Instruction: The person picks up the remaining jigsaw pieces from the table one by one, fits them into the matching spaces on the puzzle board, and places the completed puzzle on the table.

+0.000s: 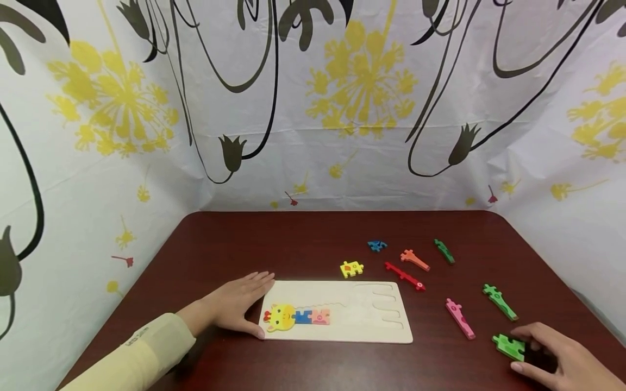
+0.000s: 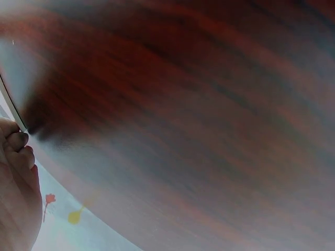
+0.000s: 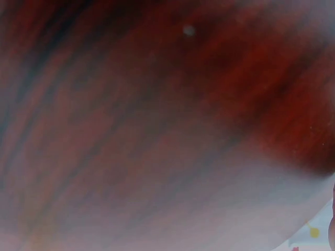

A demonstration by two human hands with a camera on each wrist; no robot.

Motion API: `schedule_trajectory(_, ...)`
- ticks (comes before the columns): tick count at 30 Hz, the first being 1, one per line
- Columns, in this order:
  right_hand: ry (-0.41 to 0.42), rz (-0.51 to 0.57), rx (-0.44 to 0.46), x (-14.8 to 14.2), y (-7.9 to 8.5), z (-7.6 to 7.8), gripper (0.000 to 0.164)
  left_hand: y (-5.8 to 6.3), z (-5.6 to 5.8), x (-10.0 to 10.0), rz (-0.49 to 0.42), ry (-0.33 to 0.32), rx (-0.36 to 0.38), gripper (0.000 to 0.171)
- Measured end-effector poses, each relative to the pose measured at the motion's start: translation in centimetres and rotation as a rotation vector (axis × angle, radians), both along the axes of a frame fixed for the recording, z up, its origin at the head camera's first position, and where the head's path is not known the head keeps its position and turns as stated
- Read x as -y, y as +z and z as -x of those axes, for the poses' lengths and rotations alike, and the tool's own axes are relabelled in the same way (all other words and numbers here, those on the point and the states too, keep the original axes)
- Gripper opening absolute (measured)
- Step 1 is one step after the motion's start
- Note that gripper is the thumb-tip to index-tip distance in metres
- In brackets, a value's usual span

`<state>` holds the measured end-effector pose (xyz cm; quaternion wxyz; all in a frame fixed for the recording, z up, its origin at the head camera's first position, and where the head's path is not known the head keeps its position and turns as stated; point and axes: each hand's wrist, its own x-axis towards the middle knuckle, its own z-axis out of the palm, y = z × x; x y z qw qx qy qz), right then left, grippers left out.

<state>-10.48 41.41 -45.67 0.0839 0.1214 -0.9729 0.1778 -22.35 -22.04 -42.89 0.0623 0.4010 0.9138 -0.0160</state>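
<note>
My left hand (image 1: pixel 244 304) lies at the left end of a pale wooden puzzle board (image 1: pixel 357 330), fingers extended near its far corner and thumb at the near corner. Set in the board are a yellow giraffe head (image 1: pixel 281 317), a blue piece (image 1: pixel 303 317) and a pink piece (image 1: pixel 320 316). At the right, my right hand (image 1: pixel 567 353) hovers about a light green puzzle piece (image 1: pixel 508 347), index finger on its far side and thumb on its near side; firm contact is not visible. The left wrist view shows some curled fingers (image 2: pixel 18 146) at the board's edge.
On the dark red-brown table (image 1: pixel 274 244) lie loose puzzle pieces: yellow (image 1: pixel 351 269), blue (image 1: pixel 377 246), orange (image 1: pixel 414 260), red (image 1: pixel 405 276), dark green (image 1: pixel 444 251), green (image 1: pixel 500 302) and pink (image 1: pixel 459 319). A patterned white cloth (image 1: pixel 293 114) hangs behind.
</note>
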Motion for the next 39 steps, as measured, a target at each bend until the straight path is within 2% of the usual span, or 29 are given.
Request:
schedule_trajectory(17, 0.072, -0.012, -0.153, -0.5, -1.3, 0.4, 0.043, -0.1, -0.1, 0.0, -0.002, 0.0, 0.011, 0.116)
schedule_trajectory(39, 0.069, 0.001, -0.15, -0.3, -1.1, 0.4, 0.036, 0.0, -0.1, 0.1, -0.013, -0.009, 0.003, 0.116)
